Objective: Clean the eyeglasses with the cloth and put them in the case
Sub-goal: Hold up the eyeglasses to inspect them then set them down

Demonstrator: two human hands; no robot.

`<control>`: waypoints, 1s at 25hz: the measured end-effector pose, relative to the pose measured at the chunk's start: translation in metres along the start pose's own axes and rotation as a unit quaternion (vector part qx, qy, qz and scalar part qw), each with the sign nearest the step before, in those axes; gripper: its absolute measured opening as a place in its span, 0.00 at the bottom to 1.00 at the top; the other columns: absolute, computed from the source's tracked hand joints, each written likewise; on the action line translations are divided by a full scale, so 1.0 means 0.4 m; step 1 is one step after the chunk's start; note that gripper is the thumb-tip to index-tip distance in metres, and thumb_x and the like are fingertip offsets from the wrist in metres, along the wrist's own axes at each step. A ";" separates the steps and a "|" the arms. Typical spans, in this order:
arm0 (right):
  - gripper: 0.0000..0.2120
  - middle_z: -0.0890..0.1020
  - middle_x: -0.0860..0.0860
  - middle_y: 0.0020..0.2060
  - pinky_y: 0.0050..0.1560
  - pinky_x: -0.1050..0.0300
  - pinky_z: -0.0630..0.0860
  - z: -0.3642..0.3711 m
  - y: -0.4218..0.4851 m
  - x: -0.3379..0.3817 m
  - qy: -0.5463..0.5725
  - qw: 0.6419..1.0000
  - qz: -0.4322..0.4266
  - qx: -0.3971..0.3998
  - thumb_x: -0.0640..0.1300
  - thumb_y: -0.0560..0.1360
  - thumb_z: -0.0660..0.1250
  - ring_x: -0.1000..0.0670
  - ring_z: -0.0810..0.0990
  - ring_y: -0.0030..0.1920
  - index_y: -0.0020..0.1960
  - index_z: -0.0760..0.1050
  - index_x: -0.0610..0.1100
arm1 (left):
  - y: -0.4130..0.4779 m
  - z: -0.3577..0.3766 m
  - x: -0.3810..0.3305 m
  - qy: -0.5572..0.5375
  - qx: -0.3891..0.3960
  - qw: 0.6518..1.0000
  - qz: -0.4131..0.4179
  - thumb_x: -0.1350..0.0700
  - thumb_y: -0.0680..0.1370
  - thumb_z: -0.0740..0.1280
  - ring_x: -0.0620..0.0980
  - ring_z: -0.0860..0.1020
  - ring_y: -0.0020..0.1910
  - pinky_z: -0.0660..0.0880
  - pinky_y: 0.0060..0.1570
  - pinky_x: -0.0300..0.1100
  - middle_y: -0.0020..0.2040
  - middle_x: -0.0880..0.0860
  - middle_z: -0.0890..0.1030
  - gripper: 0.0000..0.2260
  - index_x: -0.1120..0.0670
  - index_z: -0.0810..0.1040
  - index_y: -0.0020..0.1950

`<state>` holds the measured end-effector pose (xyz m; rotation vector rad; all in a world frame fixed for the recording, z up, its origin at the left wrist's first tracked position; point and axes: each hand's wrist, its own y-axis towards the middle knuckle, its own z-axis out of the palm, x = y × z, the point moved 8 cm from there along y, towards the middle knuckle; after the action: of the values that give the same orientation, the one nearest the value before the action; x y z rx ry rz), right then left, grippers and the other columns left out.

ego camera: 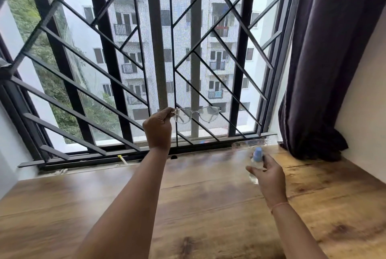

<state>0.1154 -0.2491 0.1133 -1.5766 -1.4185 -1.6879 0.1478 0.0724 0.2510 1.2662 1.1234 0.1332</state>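
My left hand (158,128) is raised in front of the window and pinches the left corner of clear-framed eyeglasses (197,114), which hang level with lenses facing me. Lower and to the right, my right hand (269,177) is wrapped around a small clear spray bottle (256,162) with a light blue cap, held upright over the wooden table (208,206). The bottle is blurred. No cloth or case appears in this view.
A black metal window grille (146,60) with a mesh screen fills the far side beyond the table's edge. A dark purple curtain (325,60) hangs at the right, bunched on the table's back right corner. A white wall (363,102) bounds the right side.
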 end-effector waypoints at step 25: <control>0.42 0.58 0.50 0.73 0.71 0.55 0.44 0.095 -0.009 0.086 -0.079 0.975 0.036 0.205 0.60 0.68 0.68 0.56 0.49 0.72 0.73 0.56 0.41 | -0.046 0.008 0.039 -0.012 0.007 1.000 -0.015 0.63 0.68 0.70 0.47 0.79 0.34 0.68 0.33 0.36 0.36 0.59 0.84 0.06 0.61 0.84 0.42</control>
<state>0.1214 -0.2038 0.1367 -1.5248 -1.6393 -1.1520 0.1490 0.0734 0.2268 1.2606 1.1236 0.0876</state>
